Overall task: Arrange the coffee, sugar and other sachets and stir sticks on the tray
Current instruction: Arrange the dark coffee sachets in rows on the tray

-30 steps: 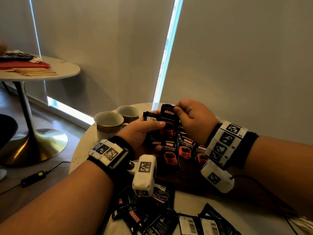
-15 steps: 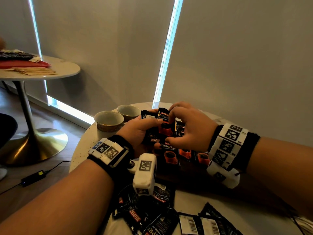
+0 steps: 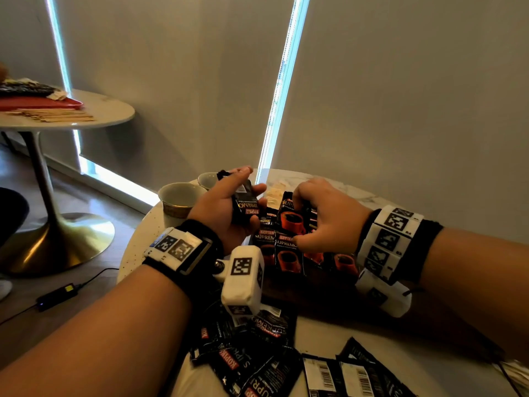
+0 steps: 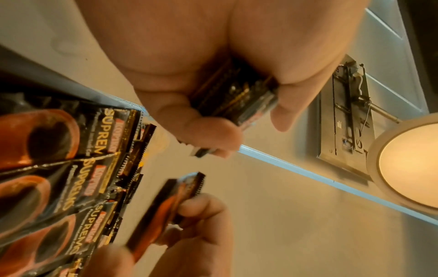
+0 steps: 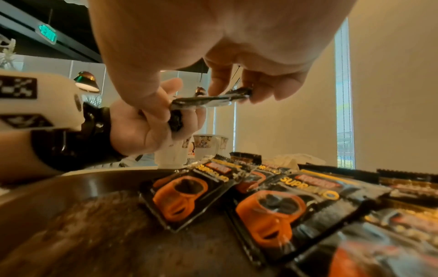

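- A few coffee sachets already sit in overlapping rows on the dark tray.
- Right hand pinches one sachet above them — left hand grips a stack.
- Still loads loose on the table; no stir sticks on this tray yet, far as I can see.

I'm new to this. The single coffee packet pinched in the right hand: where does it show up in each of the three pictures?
Head: the single coffee sachet sits centre, under the right hand.
Left wrist: lower middle, blurred, seen nearly edge-on.
Right wrist: upper middle, edge-on between thumb and fingers.
Shared landmark: the left hand gripping a stack of sachets, beside it in every view.
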A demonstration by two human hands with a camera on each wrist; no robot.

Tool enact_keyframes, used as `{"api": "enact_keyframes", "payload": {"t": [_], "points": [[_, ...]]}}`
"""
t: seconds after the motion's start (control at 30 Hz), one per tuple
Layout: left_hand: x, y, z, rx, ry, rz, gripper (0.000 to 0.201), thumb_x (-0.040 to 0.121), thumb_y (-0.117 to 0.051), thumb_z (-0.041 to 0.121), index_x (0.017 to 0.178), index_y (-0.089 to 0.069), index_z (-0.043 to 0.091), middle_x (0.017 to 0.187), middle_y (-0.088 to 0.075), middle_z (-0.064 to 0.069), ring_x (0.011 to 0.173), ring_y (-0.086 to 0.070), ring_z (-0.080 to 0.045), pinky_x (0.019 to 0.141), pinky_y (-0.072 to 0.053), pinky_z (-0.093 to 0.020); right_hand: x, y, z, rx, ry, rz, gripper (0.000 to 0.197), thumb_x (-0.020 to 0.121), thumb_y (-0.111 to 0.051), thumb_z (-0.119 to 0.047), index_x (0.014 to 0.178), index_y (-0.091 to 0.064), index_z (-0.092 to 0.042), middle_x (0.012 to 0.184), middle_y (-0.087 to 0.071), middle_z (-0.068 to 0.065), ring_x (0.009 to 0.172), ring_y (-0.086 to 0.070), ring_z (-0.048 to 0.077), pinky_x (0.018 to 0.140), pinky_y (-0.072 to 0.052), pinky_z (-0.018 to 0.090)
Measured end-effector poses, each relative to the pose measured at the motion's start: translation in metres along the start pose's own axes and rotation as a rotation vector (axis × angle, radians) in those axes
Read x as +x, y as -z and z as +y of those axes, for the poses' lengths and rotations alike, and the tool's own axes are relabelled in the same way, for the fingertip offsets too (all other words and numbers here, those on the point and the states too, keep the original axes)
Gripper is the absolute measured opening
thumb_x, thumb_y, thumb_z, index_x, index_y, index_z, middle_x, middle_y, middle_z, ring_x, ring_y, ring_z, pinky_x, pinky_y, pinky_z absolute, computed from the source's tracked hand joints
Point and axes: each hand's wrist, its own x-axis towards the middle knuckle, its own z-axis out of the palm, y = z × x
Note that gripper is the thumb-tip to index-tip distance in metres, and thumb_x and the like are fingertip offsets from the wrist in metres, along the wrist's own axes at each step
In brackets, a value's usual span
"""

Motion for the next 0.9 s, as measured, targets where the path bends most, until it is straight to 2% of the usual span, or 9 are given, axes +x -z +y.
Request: {"api": "enact_keyframes", "payload": {"t": [0.13, 0.27, 0.43, 0.57, 0.83, 0.9], "points": [[-0.002, 0.001, 0.004, -0.050, -0.005, -0.034, 0.025, 0.095, -0.060, 0.036, 0.117, -0.062, 0.025, 0.100, -0.065, -0.006, 0.071, -0.063, -0.017, 0.040, -0.046, -0.021, 0.000, -0.010, -0.009, -0.103, 0.028, -0.191, 0.061, 0.065, -0.081, -0.048, 0.114, -0.052, -0.027, 0.115, -0.043, -0.008, 0.101, -0.047, 0.010, 0.089, -0.052, 0.031], [-0.004, 0.001, 0.007, -0.116, -0.009, -0.075, 0.032, 0.082, -0.064, 0.039, 0.109, -0.062, 0.023, 0.097, -0.066, -0.006, 0.070, -0.062, -0.017, 0.040, -0.045, -0.019, 0.004, -0.020, -0.021, -0.216, 0.065, -0.290, 0.061, 0.067, -0.079, -0.050, 0.117, -0.050, -0.030, 0.116, -0.044, -0.008, 0.105, -0.045, 0.011, 0.090, -0.053, 0.033], [-0.005, 0.002, 0.011, -0.153, -0.038, -0.107, 0.036, 0.074, -0.064, 0.039, 0.105, -0.059, 0.022, 0.094, -0.065, -0.006, 0.069, -0.061, -0.017, 0.039, -0.046, -0.019, 0.010, -0.024, -0.026, -0.228, 0.074, -0.305, 0.071, 0.068, -0.078, -0.053, 0.127, -0.049, -0.028, 0.120, -0.043, -0.007, 0.107, -0.046, 0.012, 0.090, -0.054, 0.033], [-0.005, 0.002, 0.011, -0.160, -0.043, -0.108, 0.034, 0.077, -0.061, 0.041, 0.105, -0.059, 0.022, 0.092, -0.065, -0.006, 0.070, -0.061, -0.016, 0.039, -0.046, -0.019, 0.012, -0.029, -0.027, -0.253, 0.076, -0.310, 0.074, 0.067, -0.077, -0.056, 0.129, -0.049, -0.029, 0.119, -0.044, -0.008, 0.108, -0.046, 0.012, 0.090, -0.055, 0.035], [-0.006, 0.004, 0.008, -0.169, -0.066, -0.102, 0.035, 0.084, -0.058, 0.045, 0.108, -0.059, 0.019, 0.095, -0.064, -0.009, 0.071, -0.062, -0.019, 0.041, -0.047, -0.021, 0.012, -0.033, -0.028, -0.238, 0.079, -0.334, 0.067, 0.071, -0.076, -0.052, 0.129, -0.050, -0.030, 0.122, -0.043, -0.006, 0.113, -0.044, 0.014, 0.094, -0.052, 0.038], [-0.006, 0.004, 0.008, -0.188, -0.059, -0.101, 0.036, 0.078, -0.061, 0.041, 0.106, -0.060, 0.018, 0.096, -0.063, -0.010, 0.072, -0.061, -0.020, 0.042, -0.047, -0.020, 0.012, -0.033, -0.028, -0.227, 0.074, -0.349, 0.067, 0.073, -0.077, -0.051, 0.131, -0.049, -0.030, 0.125, -0.042, -0.006, 0.114, -0.043, 0.014, 0.095, -0.052, 0.037]]}}
